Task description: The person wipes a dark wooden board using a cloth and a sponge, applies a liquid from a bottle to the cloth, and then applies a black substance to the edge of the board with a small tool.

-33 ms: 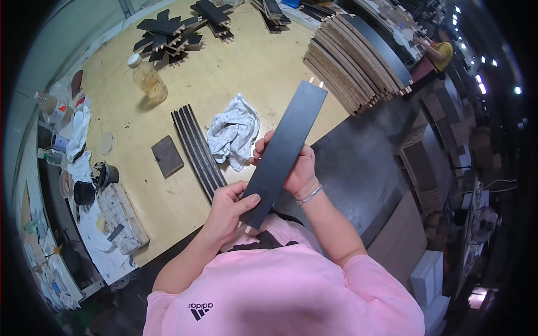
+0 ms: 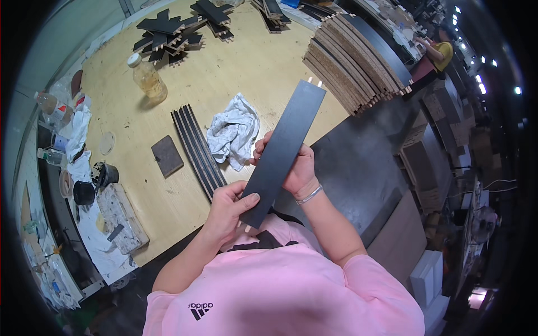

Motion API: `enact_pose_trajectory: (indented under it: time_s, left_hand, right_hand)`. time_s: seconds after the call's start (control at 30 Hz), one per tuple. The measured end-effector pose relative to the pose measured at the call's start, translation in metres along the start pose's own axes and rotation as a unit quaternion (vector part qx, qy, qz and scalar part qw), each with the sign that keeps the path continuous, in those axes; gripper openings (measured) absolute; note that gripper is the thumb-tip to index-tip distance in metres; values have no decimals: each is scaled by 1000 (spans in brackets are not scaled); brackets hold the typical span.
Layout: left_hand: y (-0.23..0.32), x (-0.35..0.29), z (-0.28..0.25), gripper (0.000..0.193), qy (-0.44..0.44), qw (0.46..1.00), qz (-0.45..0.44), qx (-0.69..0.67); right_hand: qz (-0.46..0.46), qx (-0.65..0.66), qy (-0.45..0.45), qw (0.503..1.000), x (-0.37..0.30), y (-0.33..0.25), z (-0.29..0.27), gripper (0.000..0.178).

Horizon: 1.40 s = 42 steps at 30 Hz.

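Observation:
A long black wooden board (image 2: 284,151) with pale dowels at both ends slants in front of my chest, gripped in both hands. My left hand (image 2: 228,208) is closed on its near end, thumb flat on the black face. Around its right edge, lower middle, my right hand (image 2: 298,171) is wrapped, with some fingertips showing on the far side. A crumpled white rag (image 2: 234,131) lies on the table just beyond the hands. To the left, several narrow black strips (image 2: 196,147) stand side by side, and a dark rectangular block (image 2: 167,157) rests near them.
Stacked boards (image 2: 353,64) stand at the table's right edge. Black pieces with dowels (image 2: 168,35) are piled at the far left, near a bottle of yellowish liquid (image 2: 148,81). A stained block (image 2: 122,218) and black cup (image 2: 84,193) sit left. Another person (image 2: 441,53) is at far right.
The far end of the black board has tipped very slightly to the left. Both hands keep their hold, and nothing else has visibly moved.

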<state>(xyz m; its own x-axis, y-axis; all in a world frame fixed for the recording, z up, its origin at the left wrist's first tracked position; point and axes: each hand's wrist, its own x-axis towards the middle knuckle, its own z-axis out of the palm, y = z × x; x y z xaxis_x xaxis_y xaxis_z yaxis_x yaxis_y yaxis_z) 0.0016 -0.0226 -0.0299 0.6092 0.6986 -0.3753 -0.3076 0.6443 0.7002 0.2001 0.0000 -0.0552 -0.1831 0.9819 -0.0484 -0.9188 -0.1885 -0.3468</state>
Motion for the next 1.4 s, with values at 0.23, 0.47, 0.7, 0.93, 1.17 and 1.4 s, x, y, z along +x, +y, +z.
enact_pose_trajectory:
  time_s: [0.23, 0.47, 0.7, 0.93, 1.17, 1.4]
  left_hand:
    - [-4, 5, -8, 22, 32, 999, 40, 4]
    - [-2, 8, -16, 17, 82, 993, 79, 26]
    - [0, 8, -19, 18, 92, 992, 86, 21]
    - [31, -1, -49, 18, 68, 987, 72, 128]
    - [101, -8, -60, 27, -112, 883, -44, 453]
    - [115, -48, -120, 31, 205, 787, 307, 494]
  right_hand:
    - [6, 50, 134, 990, -8, 1, -19, 31]
    - [27, -132, 112, 985, -15, -1, -21, 20]
    - [41, -288, 157, 944, -22, -4, -17, 24]
    - [-239, -692, 122, 670, -24, -17, 44, 21]
    - [258, -860, -120, 423, 1, -15, 83, 33]
    - [140, -701, 65, 696, -32, 20, 24, 29]
